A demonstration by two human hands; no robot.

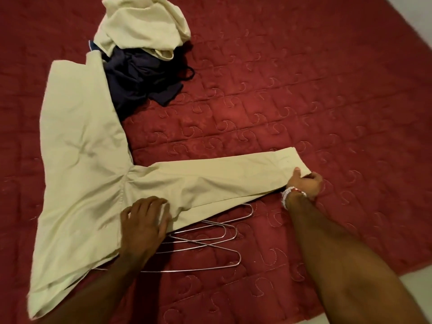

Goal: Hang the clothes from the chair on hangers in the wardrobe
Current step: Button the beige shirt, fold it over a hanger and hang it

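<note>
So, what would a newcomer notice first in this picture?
A cream shirt lies spread on the red quilted bedspread, its sleeve stretched right, where the right hand grips the cuff; the left hand presses flat near the armpit. Wire hangers lie partly under it, crumpled clothes beyond.

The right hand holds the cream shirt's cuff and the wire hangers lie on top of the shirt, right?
Not quite: the head view shows the wire hangers lying partly under the cream shirt, on the red bedcover. The right hand does hold the cuff.
</note>
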